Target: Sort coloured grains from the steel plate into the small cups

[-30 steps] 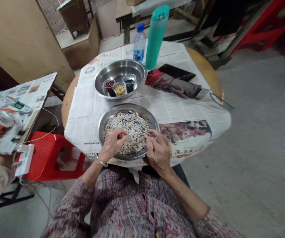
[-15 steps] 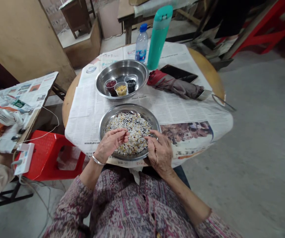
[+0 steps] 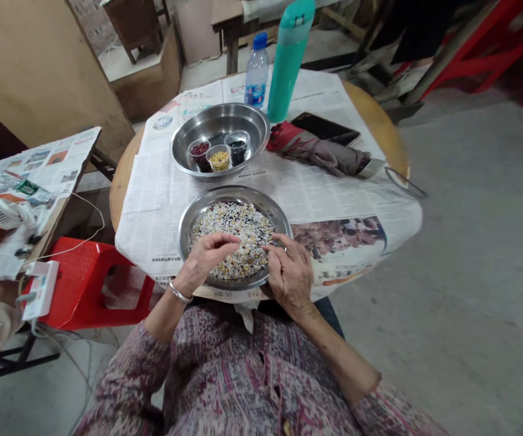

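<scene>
A steel pan (image 3: 276, 213) held mixed grains (image 3: 238, 227) — white, black, yellow; the left hand (image 3: 204, 259) pinched fingers together, the right hand (image 3: 289, 272) likewise, over them.

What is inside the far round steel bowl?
The far round steel bowl holds three small clear cups: red, yellow and black fillings. The cups hide the bowl's floor beneath them.

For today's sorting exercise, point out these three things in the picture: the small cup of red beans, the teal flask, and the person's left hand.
small cup of red beans (image 3: 200, 149), head view, on the red beans inside it.
teal flask (image 3: 286, 69), head view, on the middle of its body.
left hand (image 3: 204, 259), head view, on the back of the hand.
</scene>
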### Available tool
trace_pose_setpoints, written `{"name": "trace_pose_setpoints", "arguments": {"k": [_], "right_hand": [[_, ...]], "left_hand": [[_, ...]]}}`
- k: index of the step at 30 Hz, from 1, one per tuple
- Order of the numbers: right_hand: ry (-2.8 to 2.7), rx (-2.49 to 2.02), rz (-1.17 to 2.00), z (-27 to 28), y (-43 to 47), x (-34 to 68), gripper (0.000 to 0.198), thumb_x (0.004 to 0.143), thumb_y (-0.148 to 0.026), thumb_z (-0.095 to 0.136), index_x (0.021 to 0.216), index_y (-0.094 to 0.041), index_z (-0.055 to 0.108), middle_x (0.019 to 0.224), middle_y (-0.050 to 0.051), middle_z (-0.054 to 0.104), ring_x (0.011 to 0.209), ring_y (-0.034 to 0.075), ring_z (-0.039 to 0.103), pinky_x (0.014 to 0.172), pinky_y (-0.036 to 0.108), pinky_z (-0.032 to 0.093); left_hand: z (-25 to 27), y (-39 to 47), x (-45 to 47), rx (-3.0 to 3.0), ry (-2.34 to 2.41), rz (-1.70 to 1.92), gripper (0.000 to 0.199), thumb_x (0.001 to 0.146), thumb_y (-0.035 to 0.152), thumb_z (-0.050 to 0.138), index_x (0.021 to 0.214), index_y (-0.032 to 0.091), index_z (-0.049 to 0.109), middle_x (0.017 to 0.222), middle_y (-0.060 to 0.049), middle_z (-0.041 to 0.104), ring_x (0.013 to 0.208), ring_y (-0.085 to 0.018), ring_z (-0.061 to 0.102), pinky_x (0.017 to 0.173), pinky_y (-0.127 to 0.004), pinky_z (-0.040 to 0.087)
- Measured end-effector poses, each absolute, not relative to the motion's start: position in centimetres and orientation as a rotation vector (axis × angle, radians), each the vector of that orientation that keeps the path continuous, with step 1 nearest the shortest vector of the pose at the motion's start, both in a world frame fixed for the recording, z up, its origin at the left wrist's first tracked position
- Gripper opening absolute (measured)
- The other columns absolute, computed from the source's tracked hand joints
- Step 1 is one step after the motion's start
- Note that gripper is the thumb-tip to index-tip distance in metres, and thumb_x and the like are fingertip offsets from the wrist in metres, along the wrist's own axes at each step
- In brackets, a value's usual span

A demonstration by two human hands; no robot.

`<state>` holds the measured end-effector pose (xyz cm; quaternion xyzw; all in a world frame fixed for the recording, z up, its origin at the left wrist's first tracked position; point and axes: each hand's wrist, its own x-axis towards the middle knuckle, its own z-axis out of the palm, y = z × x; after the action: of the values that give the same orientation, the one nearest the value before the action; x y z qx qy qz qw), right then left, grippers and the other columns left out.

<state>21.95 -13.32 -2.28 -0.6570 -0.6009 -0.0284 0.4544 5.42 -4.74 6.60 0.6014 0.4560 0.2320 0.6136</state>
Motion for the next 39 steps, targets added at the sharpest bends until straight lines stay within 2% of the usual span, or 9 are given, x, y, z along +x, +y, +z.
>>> {"name": "trace_pose_setpoints", "arguments": {"k": [2,4,9,14,23,29,39], "right_hand": [[-1.482,-1.616,-0.067,-2.3,-13.3,22.0,0.026,0.095,-0.019,0.043,0.106,-0.018,0.067,0.123,0.011,0.064,0.113,0.025,0.058,0.098,0.043,0.044],[-1.482,-1.61,-0.062,-2.4,-13.3,22.0,0.027,0.094,-0.018,0.043,0.109,-0.018,0.065,0.123,0.012,0.064,0.114,0.025,0.058,0.098,0.043,0.044],[-1.479,-1.614,-0.054,-2.4,-13.3,22.0,0.027,0.093,-0.017,0.043,0.112,-0.019,0.062,0.124,0.012,0.063,0.114,0.025,0.057,0.099,0.043,0.043],[-1.468,-1.617,-0.028,-2.3,-13.4,21.9,0.029,0.092,-0.016,0.043,0.112,-0.021,0.063,0.124,0.01,0.062,0.116,0.024,0.056,0.1,0.042,0.042],[-1.455,-1.627,-0.023,-2.2,-13.4,21.9,0.029,0.092,-0.017,0.043,0.111,-0.022,0.064,0.124,0.01,0.063,0.116,0.025,0.057,0.101,0.044,0.043],[-1.46,-1.628,-0.033,-2.1,-13.4,21.9,0.027,0.092,-0.017,0.043,0.109,-0.021,0.064,0.124,0.01,0.063,0.115,0.025,0.057,0.101,0.043,0.043],[-1.463,-1.625,-0.037,-2.3,-13.4,21.9,0.027,0.092,-0.018,0.043,0.109,-0.022,0.064,0.124,0.009,0.062,0.115,0.024,0.057,0.099,0.042,0.043]], "left_hand": [[6.4,-5.0,5.9,1.693,1.079,0.454,0.012,0.081,0.026,0.068,0.088,0.017,0.072,0.058,0.006,0.047,0.056,-0.008,0.039,0.057,-0.023,0.034],[5.9,-5.3,6.5,1.933,1.093,0.379,0.009,0.081,0.021,0.068,0.088,0.019,0.073,0.057,0.007,0.046,0.056,-0.009,0.041,0.06,-0.023,0.037],[4.9,-5.8,7.7,2.359,1.121,0.254,0.02,0.085,0.016,0.062,0.1,0.023,0.072,0.083,0.0,0.066,0.078,-0.014,0.059,0.08,-0.028,0.046],[5.0,-6.1,8.2,2.459,1.146,0.146,0.021,0.089,0.02,0.058,0.107,0.024,0.07,0.099,-0.003,0.07,0.093,-0.017,0.064,0.088,-0.029,0.048],[5.1,-6.2,8.6,2.332,1.114,0.212,0.015,0.088,0.024,0.06,0.099,0.021,0.071,0.1,-0.007,0.069,0.094,-0.022,0.062,0.087,-0.033,0.046],[5.1,-6.4,8.7,2.336,1.159,0.225,0.018,0.086,0.023,0.064,0.104,0.022,0.067,0.104,-0.006,0.068,0.096,-0.022,0.062,0.086,-0.032,0.044],[4.6,-6.5,8.8,2.436,1.152,0.177,0.015,0.09,0.028,0.06,0.1,0.021,0.069,0.1,-0.005,0.068,0.094,-0.021,0.062,0.083,-0.03,0.044]]}}
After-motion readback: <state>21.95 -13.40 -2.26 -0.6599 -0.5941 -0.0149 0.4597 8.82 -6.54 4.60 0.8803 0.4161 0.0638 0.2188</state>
